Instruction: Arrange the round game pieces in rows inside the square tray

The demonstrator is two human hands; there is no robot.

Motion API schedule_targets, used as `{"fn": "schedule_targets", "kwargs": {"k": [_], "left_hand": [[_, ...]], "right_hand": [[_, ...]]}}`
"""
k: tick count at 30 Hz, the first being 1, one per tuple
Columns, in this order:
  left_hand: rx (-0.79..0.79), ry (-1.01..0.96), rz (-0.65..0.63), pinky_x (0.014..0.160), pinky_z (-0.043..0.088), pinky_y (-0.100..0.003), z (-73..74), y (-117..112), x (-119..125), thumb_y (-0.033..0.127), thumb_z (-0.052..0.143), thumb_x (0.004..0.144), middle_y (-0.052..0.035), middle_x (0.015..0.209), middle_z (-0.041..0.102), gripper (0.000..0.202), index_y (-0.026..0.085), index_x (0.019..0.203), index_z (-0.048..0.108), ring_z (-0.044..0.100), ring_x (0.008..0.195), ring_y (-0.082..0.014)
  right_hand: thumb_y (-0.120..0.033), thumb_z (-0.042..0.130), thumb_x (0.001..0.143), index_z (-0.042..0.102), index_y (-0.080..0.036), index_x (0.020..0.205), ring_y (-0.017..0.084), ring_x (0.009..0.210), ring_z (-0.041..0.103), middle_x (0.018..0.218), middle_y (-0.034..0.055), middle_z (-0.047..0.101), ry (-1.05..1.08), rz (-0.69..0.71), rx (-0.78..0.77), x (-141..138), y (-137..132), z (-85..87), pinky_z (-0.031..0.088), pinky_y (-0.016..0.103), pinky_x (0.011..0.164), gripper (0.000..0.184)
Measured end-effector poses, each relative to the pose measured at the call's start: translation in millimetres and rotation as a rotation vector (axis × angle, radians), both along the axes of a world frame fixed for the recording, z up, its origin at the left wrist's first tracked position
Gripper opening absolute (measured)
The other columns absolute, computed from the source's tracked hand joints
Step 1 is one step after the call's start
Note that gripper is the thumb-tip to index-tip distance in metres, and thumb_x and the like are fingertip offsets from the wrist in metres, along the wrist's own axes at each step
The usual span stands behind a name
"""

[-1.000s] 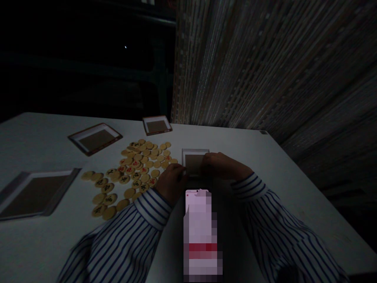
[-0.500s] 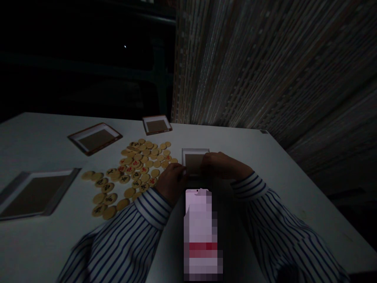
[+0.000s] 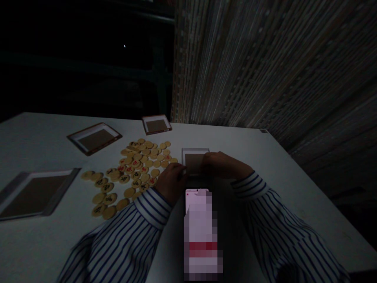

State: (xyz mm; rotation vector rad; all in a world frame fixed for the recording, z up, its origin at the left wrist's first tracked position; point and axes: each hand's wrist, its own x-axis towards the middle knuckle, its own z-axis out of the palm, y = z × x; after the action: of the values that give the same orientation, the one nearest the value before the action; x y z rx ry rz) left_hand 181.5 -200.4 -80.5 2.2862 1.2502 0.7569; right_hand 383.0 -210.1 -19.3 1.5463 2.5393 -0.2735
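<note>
A small shallow box (image 3: 194, 157) with a white rim lies on the table in front of me. My left hand (image 3: 171, 181) curls against its left edge and my right hand (image 3: 221, 165) closes over its right edge, so both hands grip it. Left of the box spreads a heap of round wooden game pieces (image 3: 136, 169) marked in black and red. A lit phone (image 3: 200, 232) lies between my striped sleeves, close to me.
Three more shallow boxes sit on the white table (image 3: 44, 239): a large one (image 3: 35, 193) at the left, one (image 3: 94, 138) at the back left and a small one (image 3: 156, 125) at the back. A striped curtain (image 3: 265, 63) hangs beyond the table's far right edge.
</note>
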Motion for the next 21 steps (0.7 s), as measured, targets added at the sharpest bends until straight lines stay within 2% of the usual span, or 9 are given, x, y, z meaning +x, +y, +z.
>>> {"fn": "schedule_targets", "kwargs": {"k": [6, 12, 21], "left_hand": [[-0.015, 0.001, 0.001, 0.081, 0.048, -0.034, -0.4, -0.5, 0.4, 0.024, 0.052, 0.078, -0.0073, 0.099, 0.062, 0.023, 0.017, 0.096, 0.065, 0.059, 0.091, -0.0189], [-0.010, -0.002, -0.004, 0.080, 0.049, -0.034, 1.9, -0.9, 0.5, 0.025, 0.051, 0.078, -0.0079, 0.098, 0.062, 0.024, 0.017, 0.096, 0.065, 0.059, 0.090, -0.0196], [-0.014, 0.016, -0.005, 0.081, 0.049, -0.034, 3.5, -1.0, 0.2, 0.023, 0.053, 0.077, -0.0094, 0.099, 0.062, 0.024, 0.014, 0.097, 0.065, 0.059, 0.091, -0.0205]], "right_hand": [[-0.022, 0.052, 0.080, 0.068, -0.021, 0.088, 0.015, 0.080, 0.058, 0.093, 0.0042, 0.066, 0.078, 0.011, 0.015, 3.4, -1.3, 1.8, 0.040, 0.025, 0.068, 0.018], [-0.019, 0.049, 0.082, 0.067, -0.019, 0.088, 0.014, 0.080, 0.055, 0.091, 0.0052, 0.062, 0.136, -0.040, 0.107, 9.4, -3.8, 7.7, 0.039, 0.025, 0.069, 0.019], [-0.020, 0.043, 0.085, 0.066, -0.017, 0.094, 0.016, 0.081, 0.055, 0.091, 0.0073, 0.062, 0.104, -0.100, 0.184, 8.2, -7.3, 14.9, 0.038, 0.026, 0.071, 0.024]]}}
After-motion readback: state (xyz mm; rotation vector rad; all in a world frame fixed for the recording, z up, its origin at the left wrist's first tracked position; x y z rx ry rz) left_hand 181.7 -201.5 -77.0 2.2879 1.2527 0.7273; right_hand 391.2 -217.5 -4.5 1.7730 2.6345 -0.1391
